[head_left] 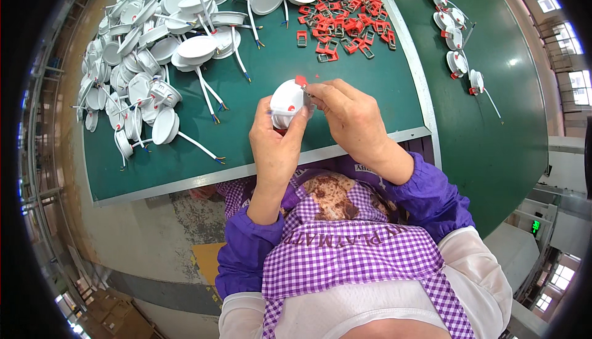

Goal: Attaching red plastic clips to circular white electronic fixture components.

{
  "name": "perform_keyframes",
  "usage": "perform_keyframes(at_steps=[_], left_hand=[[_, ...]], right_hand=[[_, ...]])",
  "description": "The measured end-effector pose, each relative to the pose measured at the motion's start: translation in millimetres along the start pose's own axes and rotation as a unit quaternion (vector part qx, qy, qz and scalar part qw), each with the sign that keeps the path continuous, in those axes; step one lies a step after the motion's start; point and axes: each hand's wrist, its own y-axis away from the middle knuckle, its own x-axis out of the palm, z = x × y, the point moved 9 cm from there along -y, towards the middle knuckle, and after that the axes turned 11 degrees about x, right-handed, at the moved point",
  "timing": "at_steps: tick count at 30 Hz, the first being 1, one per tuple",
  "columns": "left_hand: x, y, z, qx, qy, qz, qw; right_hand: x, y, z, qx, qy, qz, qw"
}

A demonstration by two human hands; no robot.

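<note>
1. The left hand (276, 138) holds a round white plastic lamp housing (287, 101) just above the near edge of the green-topped worktop (320, 80). Its fingers are wrapped around the housing's lower body with the thumb on the side, which steadies it and tilts its rim towards the other hand.

2. The right hand (348, 117) meets the housing at its upper right rim. Its fingers are closed in a pinch on a small red-and-metal spring clip (302, 82), pressing it against the rim. The pinch suits so small a part, which needs exact placing.

3. Beyond the housing, further along the worktop, lies a loose heap of red spring clips (345, 21). It sits on the side of the right hand, probably so that hand can reach it easily.

4. To the left of the housing, a large pile of white lamp housings with trailing wires (148, 49) covers the far-left part of the worktop, on the side of the left hand.

5. To the right of the housing, past a pale metal rail (407, 55), a dark green belt (493, 123) carries a few white housings with red clips fitted (457, 61), set well apart from the 2 heaps.

6. Below the housing, purple sleeves and a purple checked apron (351, 252) fill the near view.
</note>
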Motion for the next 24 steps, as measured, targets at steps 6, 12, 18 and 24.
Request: perform_keyframes(at_steps=[6,12,18,24], left_hand=[[4,-6,-12,0.051,-0.080,0.051,0.994],[6,-8,-15,0.031,-0.042,0.081,0.995],[9,-12,-14,0.046,-0.043,0.138,0.988],[12,-13,-10,0.047,-0.178,0.175,0.967]], right_hand=[[0,0,-6,0.002,-0.002,0.006,1.000],[-3,1,-8,0.003,-0.057,0.017,0.998],[-3,5,-8,0.004,-0.067,0.020,0.998],[3,13,-21,0.059,-0.091,0.026,0.994]])
